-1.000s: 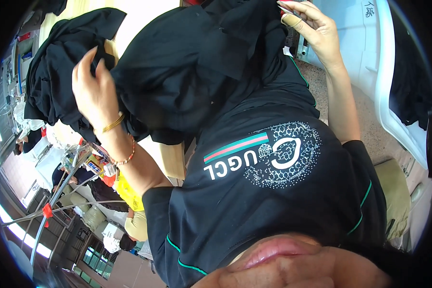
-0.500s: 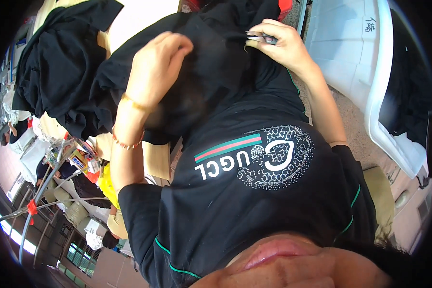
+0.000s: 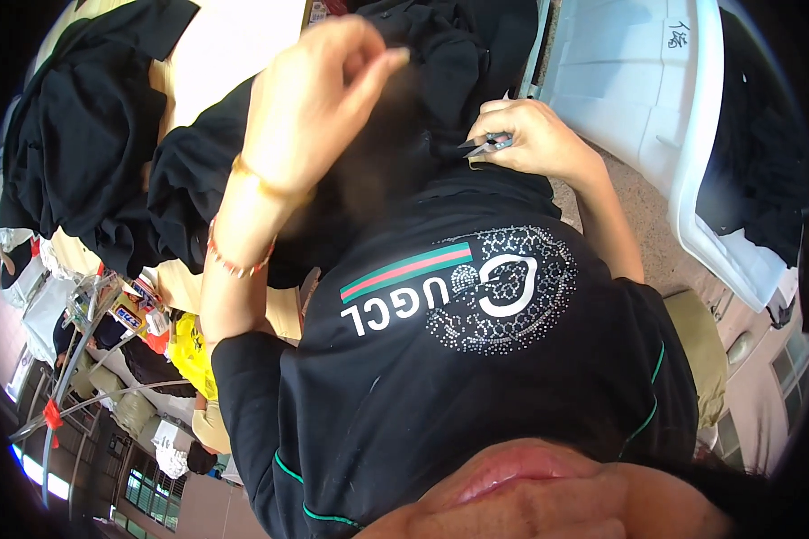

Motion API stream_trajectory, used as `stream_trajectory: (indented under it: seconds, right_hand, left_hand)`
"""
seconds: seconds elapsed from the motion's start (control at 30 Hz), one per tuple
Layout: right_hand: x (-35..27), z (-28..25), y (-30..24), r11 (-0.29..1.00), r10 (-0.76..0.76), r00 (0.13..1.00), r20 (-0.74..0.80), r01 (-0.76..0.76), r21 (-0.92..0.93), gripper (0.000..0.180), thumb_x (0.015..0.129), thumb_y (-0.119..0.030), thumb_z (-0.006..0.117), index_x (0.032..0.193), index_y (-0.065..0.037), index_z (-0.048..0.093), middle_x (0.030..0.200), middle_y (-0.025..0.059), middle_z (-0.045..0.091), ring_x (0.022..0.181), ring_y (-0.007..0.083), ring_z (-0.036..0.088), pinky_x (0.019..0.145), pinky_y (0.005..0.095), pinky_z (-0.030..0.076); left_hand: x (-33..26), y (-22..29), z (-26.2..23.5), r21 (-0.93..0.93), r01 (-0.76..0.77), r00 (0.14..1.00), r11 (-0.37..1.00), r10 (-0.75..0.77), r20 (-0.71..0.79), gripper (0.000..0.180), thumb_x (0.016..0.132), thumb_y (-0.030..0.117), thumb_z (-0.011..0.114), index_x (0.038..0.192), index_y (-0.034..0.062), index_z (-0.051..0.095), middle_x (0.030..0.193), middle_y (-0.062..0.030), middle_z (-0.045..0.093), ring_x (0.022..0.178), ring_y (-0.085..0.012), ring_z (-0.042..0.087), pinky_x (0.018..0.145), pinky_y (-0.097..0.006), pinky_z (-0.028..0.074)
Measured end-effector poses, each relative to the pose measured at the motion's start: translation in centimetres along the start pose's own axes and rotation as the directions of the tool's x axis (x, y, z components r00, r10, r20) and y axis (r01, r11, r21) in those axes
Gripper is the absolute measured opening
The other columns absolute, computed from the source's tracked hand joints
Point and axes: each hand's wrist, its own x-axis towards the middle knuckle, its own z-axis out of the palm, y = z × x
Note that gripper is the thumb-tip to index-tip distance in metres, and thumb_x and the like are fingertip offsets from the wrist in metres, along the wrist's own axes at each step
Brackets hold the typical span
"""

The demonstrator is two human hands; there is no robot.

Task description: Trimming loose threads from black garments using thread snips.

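Note:
My right hand [image 3: 537,135] is closed around a small pair of thread snips [image 3: 494,142], their dark pointed blades facing left and slightly apart. Just below the blades a short yellowish strand shows. My left hand [image 3: 319,94] is raised above black cloth [image 3: 445,67], its fingers curled and thumb tip pressed toward them. Whatever lies between those fingertips, if anything, is too small to make out. The cloth spreads across my lap and up onto the table, and beneath my left hand it is smeared by motion.
A pale wooden table [image 3: 220,58] carries another black cloth heap [image 3: 81,135] at the left. On the right stands a big whitish plastic bin [image 3: 616,81], with more black fabric [image 3: 760,153] beyond it. Thin metal rods [image 3: 72,359] and a yellow item [image 3: 189,350] are at the lower left.
My left hand has risen and shifted slightly right, away from the cloth. My right hand has come lower and nearer to me, still with the snips. The view has shifted a little.

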Motion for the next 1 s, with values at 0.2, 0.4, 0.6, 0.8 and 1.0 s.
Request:
stream_trajectory:
  seconds: [0.2, 0.4, 0.6, 0.8, 1.0]
  right_hand:
    - [0.0, -0.1, 0.0, 0.998, 0.062, 0.997, 0.054, -0.062, -0.010, 0.015, 0.074, -0.016, 0.075, 0.085, -0.007, 0.073, 0.081, 0.0072, 0.067, 0.076, 0.0281, 0.066, 0.070, 0.0366, 0.051]
    - [0.5, 0.5, 0.7, 0.997, 0.082, 0.992, 0.098, -0.081, -0.008, 0.020, 0.073, -0.013, 0.079, 0.091, -0.006, 0.075, 0.081, 0.0065, 0.067, 0.075, 0.0236, 0.065, 0.070, 0.0353, 0.050]
    - [0.5, 0.5, 1.1, 0.995, 0.100, 0.989, 0.105, -0.102, 0.014, 0.022, 0.073, -0.012, 0.079, 0.093, -0.005, 0.075, 0.081, 0.0069, 0.068, 0.074, 0.0228, 0.066, 0.069, 0.0337, 0.051]
    - [0.5, 0.6, 1.1, 0.993, 0.109, 0.988, 0.106, -0.113, 0.032, 0.022, 0.073, -0.011, 0.079, 0.093, -0.004, 0.075, 0.079, 0.0069, 0.066, 0.072, 0.0215, 0.065, 0.068, 0.0326, 0.050]
    - [0.2, 0.8, 1.3, 0.992, 0.113, 0.988, 0.107, -0.119, 0.049, 0.023, 0.074, -0.011, 0.079, 0.095, -0.005, 0.075, 0.075, 0.0053, 0.063, 0.069, 0.0188, 0.061, 0.067, 0.0323, 0.048]
  left_hand:
    - [5.8, 0.7, 2.2, 0.346, 0.090, 0.982, 0.934, -0.141, 0.124, 0.028, 0.090, 0.023, 0.066, 0.104, -0.0008, 0.070, 0.100, -0.0153, 0.069, 0.093, -0.0303, 0.066, 0.086, -0.036, 0.052]
    - [7.1, -5.5, 7.5, 0.231, 0.105, 0.985, 0.967, -0.133, 0.108, 0.036, 0.091, 0.040, 0.067, 0.100, 0.0068, 0.075, 0.088, -0.0131, 0.073, 0.086, -0.0317, 0.070, 0.079, -0.037, 0.055]
    - [7.5, -7.7, 7.1, 0.073, 0.190, 0.958, 0.979, -0.201, 0.207, 0.041, 0.089, 0.044, 0.068, 0.101, 0.0048, 0.076, 0.092, -0.0171, 0.073, 0.089, -0.0297, 0.071, 0.083, -0.036, 0.054]
    - [6.2, -7.2, 7.7, 0.127, 0.121, 0.955, 0.985, -0.150, 0.255, 0.053, 0.078, 0.039, 0.080, 0.120, 0.0085, 0.068, 0.104, -0.0134, 0.071, 0.094, -0.0286, 0.070, 0.087, -0.035, 0.054]
    - [4.8, -6.6, 6.7, 0.139, 0.182, 0.931, 0.973, -0.216, 0.295, 0.062, 0.073, 0.035, 0.084, 0.124, 0.0067, 0.064, 0.108, -0.0152, 0.068, 0.100, -0.0305, 0.067, 0.090, -0.035, 0.053]
